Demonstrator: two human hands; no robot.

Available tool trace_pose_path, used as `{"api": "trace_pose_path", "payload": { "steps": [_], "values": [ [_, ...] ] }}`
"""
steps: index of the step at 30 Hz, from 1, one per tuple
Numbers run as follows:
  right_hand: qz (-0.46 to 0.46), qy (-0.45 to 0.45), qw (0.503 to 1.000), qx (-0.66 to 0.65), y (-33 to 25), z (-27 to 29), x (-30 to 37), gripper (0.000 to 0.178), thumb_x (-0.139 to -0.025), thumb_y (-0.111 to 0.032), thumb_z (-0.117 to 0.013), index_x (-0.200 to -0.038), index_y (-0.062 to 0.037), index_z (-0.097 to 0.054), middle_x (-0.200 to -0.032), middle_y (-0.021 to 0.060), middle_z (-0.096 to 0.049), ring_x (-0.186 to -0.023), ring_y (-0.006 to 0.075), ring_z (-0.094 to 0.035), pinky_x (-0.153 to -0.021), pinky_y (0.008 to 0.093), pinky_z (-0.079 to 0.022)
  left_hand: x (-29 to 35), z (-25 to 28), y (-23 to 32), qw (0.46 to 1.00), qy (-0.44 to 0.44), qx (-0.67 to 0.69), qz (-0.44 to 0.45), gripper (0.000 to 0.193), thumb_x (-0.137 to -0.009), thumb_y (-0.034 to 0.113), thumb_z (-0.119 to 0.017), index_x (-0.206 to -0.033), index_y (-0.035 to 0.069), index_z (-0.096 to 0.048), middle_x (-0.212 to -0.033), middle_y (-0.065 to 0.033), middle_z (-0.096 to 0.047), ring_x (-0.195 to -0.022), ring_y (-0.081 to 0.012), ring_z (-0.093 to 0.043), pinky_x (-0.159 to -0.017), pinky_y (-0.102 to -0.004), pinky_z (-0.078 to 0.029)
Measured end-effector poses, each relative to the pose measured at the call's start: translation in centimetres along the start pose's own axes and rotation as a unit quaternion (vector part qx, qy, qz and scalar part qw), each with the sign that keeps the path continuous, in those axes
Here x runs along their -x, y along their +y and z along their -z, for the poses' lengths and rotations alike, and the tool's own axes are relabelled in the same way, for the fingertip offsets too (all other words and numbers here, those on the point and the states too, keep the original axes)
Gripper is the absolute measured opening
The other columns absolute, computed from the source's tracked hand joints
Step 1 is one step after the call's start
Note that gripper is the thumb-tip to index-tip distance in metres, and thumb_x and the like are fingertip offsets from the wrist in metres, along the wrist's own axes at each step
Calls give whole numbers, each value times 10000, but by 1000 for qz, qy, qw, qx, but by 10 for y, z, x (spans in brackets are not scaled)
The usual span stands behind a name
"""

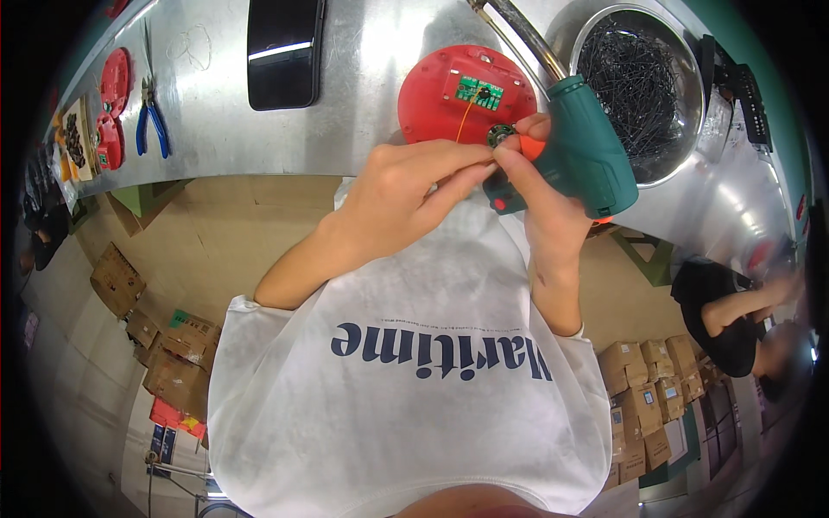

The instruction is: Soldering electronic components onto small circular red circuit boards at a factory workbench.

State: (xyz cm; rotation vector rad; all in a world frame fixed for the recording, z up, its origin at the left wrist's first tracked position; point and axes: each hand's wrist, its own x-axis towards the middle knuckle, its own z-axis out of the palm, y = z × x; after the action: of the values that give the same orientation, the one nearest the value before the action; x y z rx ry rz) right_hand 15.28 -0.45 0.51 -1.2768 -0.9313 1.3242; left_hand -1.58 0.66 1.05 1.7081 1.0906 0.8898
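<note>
My left hand (pixel 397 190) is closed, its fingertips pinched together at the edge of a small round green part (pixel 499 135). My right hand (pixel 553 220) meets it there, thumb and finger on the same part, while its palm wraps the handle of a dark green soldering gun (pixel 596 142) with an orange trigger. The gun's metal tip points away, toward the far edge. Just beyond my fingers lies a round red plastic housing (pixel 423 95) with a green circuit board (pixel 479 93) in it. A thin yellow wire (pixel 467 119) runs from that board toward my left fingers, which hide its end.
A metal bowl (pixel 701 112) of thin black pieces stands right of the gun. A black phone (pixel 285 56) lies left of the housing. Farther left are blue-handled pliers (pixel 152 121) and red plastic parts (pixel 112 95). Another person (pixel 725 311) sits at the right.
</note>
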Motion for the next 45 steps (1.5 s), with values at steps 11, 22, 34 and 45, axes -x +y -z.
{"api": "trace_pose_path", "payload": {
  "steps": [11,22,34,45],
  "values": [
    [-99,44,990,-94,-6,0,1,290,-765,119,-648,-1025,17,-570,-1017,134,-586,-840,177,-612,-704,280,-487,-1,-6,0,999,32,-23,2,106,-799,24,-701,-898,17,-663,-739,-79,-642,-562,-219,-608,-486,-297,-465],
    [-97,51,988,-110,-3,-4,2,272,-775,112,-641,-1020,14,-572,-1038,136,-596,-773,160,-600,-651,262,-465,0,-7,5,999,32,-13,39,105,-792,18,-710,-888,12,-670,-725,-78,-648,-532,-184,-586,-466,-279,-439],
    [-87,36,980,-173,-2,0,0,234,-807,67,-654,-1030,23,-599,-994,110,-631,-770,145,-647,-641,254,-533,-2,-7,3,999,44,-28,7,111,-777,11,-714,-882,13,-677,-715,-78,-647,-543,-195,-595,-470,-286,-446],
    [-45,2,994,-97,0,3,3,326,-775,116,-619,-1082,25,-560,-1070,148,-582,-892,204,-630,-821,319,-511,-3,-5,1,998,36,-42,-16,124,-775,-2,-699,-894,12,-668,-734,-70,-635,-583,-217,-617,-492,-302,-468]
  ]
}}
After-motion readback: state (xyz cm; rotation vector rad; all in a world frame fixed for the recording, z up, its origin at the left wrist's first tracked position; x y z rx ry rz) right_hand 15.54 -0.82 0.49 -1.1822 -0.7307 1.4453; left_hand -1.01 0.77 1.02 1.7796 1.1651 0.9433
